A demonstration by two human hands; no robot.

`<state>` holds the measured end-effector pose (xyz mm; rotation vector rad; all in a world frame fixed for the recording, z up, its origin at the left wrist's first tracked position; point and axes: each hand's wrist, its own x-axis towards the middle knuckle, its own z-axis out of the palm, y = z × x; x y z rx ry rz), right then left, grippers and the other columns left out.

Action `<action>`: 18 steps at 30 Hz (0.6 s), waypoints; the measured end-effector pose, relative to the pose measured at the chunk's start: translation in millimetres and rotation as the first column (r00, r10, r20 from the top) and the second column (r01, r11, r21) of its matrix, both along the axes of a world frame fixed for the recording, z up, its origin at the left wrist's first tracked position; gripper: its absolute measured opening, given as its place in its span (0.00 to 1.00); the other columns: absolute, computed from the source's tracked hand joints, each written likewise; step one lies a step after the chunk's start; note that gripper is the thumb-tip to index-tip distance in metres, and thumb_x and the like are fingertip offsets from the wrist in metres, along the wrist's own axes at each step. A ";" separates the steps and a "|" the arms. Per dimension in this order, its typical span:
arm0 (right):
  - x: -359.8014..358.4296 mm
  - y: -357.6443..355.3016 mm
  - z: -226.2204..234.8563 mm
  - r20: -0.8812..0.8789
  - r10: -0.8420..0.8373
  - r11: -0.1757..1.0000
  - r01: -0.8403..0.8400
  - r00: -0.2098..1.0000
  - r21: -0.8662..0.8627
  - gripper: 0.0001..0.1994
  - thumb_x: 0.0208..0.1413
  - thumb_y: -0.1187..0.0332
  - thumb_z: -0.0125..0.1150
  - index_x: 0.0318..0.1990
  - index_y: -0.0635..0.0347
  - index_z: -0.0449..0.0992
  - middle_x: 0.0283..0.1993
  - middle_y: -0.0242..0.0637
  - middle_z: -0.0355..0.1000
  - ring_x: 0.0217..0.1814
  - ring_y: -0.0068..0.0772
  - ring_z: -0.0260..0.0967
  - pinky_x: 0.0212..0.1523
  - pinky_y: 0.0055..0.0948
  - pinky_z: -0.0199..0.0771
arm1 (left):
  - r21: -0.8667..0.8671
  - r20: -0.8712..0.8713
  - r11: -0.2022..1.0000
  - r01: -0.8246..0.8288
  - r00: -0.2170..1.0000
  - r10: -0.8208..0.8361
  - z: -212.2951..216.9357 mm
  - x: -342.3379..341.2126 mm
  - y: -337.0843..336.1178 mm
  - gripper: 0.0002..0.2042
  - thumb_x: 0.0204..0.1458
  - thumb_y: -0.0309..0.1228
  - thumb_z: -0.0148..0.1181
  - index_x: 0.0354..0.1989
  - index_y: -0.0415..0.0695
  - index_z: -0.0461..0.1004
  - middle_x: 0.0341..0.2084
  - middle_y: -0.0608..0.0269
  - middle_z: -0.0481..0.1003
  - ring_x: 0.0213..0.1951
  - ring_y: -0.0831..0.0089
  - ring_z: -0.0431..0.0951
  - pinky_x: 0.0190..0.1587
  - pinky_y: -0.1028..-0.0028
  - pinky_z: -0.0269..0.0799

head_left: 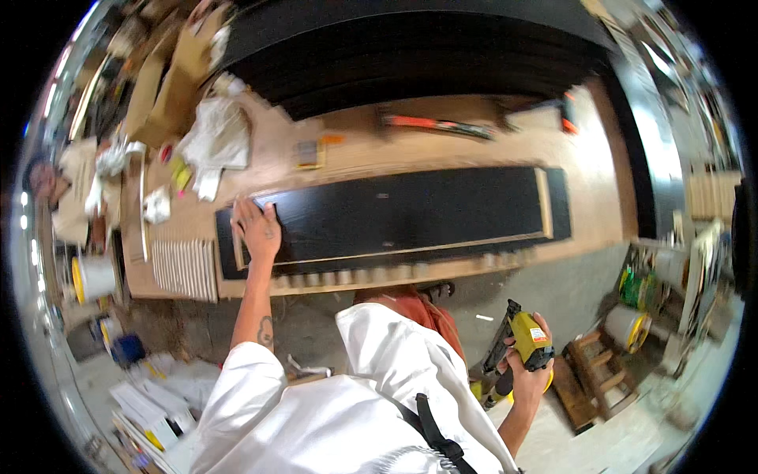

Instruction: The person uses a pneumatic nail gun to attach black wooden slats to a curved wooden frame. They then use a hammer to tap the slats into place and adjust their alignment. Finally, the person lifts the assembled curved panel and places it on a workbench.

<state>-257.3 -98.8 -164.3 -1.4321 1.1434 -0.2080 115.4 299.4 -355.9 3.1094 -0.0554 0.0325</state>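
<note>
A long black panel lies across the workbench in front of me, with thin pale wood strips along its near side and both ends. My left hand rests on the panel's left end, over the strip there, its fingers stretched out. Down at my right side, away from the bench, my right hand is wrapped round a yellow-green and black nail gun. Its lower part is partly hidden by my hand.
Large black boards fill the bench's far side. A red-handled hammer lies beyond the panel. Wood slats, a white cloth and a cardboard box are at left. A wooden stool stands on the floor at right.
</note>
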 end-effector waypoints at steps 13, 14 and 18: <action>-80.2 -199.8 53.4 0.188 -0.139 0.980 0.163 0.972 -0.117 0.34 0.47 0.84 0.56 0.66 0.58 0.65 0.38 0.41 0.74 0.24 0.23 0.68 0.24 0.22 0.72 | -0.183 0.182 0.857 0.481 0.874 -0.452 27.3 -138.5 -466.9 0.38 0.64 0.51 0.44 0.67 0.23 0.53 0.68 0.28 0.51 0.71 0.36 0.48 0.71 0.44 0.42; -69.7 -214.7 54.3 0.192 -0.098 0.984 0.123 0.977 -0.127 0.35 0.47 0.84 0.56 0.66 0.58 0.64 0.38 0.41 0.74 0.24 0.23 0.68 0.24 0.21 0.72 | -0.265 0.165 0.812 0.520 0.854 -0.493 32.1 -145.8 -496.0 0.38 0.63 0.51 0.47 0.66 0.23 0.54 0.69 0.31 0.51 0.72 0.39 0.48 0.72 0.46 0.41; -13.1 -262.2 70.2 0.178 0.127 0.981 -0.097 0.976 -0.169 0.36 0.46 0.85 0.55 0.67 0.60 0.63 0.44 0.44 0.74 0.31 0.24 0.71 0.26 0.21 0.76 | -0.644 0.034 0.545 0.537 0.731 -0.681 30.7 -165.5 -565.4 0.22 0.60 0.43 0.53 0.55 0.37 0.74 0.60 0.41 0.68 0.64 0.41 0.61 0.62 0.52 0.61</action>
